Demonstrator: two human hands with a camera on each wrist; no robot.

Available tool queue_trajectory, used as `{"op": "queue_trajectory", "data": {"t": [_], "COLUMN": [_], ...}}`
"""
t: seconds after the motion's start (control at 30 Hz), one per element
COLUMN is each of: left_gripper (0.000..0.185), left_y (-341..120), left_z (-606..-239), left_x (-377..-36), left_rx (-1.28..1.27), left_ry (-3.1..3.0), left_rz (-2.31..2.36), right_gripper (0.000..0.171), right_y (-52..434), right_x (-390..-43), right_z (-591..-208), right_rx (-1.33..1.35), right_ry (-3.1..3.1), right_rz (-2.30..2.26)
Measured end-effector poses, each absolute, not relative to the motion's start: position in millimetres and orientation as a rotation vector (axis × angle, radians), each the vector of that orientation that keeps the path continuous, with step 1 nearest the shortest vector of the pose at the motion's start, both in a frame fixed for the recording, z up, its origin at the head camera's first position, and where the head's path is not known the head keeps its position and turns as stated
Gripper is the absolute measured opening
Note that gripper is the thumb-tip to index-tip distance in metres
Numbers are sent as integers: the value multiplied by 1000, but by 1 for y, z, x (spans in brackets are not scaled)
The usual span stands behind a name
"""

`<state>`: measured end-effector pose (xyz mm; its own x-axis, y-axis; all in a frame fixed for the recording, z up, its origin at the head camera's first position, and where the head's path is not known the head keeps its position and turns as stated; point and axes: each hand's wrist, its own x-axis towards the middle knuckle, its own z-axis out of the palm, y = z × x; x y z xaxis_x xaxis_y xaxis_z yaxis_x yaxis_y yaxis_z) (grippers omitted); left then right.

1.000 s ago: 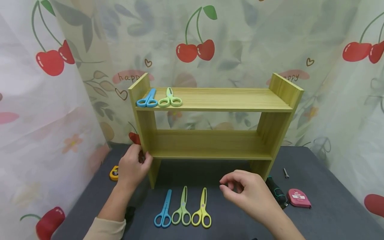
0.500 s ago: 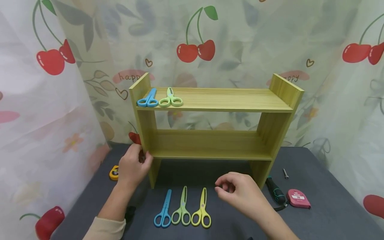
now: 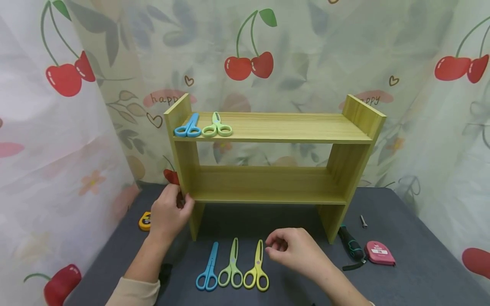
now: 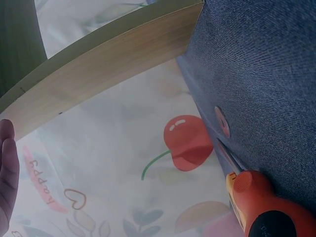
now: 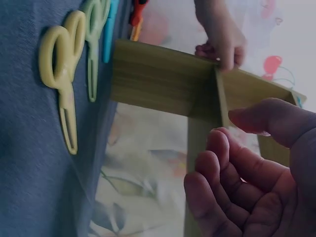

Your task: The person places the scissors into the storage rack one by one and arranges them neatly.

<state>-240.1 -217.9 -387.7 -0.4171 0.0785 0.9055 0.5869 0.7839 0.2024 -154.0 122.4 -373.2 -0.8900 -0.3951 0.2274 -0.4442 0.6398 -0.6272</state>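
Note:
A light wooden shelf (image 3: pixel 268 185) with two boards stands on the dark table. My left hand (image 3: pixel 168 212) grips its left side panel at the lower board, thumb on the front edge and fingers on the outer face. In front of the shelf lie blue scissors (image 3: pixel 209 267), green scissors (image 3: pixel 232 265) and yellow scissors (image 3: pixel 258 265) in a row, handles toward me. My right hand (image 3: pixel 294 250), fingers loosely curled and holding nothing, is just right of the yellow pair. Another blue pair of scissors (image 3: pixel 192 122) and green pair of scissors (image 3: pixel 216 123) rest on the top board's left end.
A yellow tape measure (image 3: pixel 144 221) sits left of the shelf. To the right are a black-handled tool (image 3: pixel 353 246), a pink tape measure (image 3: pixel 380 253) and a small metal piece (image 3: pixel 363 221). An orange-and-black tool (image 4: pixel 269 207) shows in the left wrist view.
My right hand has moved left and slightly toward me, nearing the yellow scissors. The left hand keeps its place on the side panel.

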Motion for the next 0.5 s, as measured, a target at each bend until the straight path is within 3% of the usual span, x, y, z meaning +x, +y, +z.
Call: {"op": "queue_trajectory", "data": {"t": [0.5], "left_gripper": [10], "left_y": [-217], "left_z": [-388], "left_x": [-240], "left_rx": [-503], "left_ry": [-1942], "left_rz": [-612], "right_gripper": [8], "right_y": [109], "right_x": [-159], "right_z": [-407], "right_rx": [883], "right_ry": [-2927], "right_rz": [1123]}}
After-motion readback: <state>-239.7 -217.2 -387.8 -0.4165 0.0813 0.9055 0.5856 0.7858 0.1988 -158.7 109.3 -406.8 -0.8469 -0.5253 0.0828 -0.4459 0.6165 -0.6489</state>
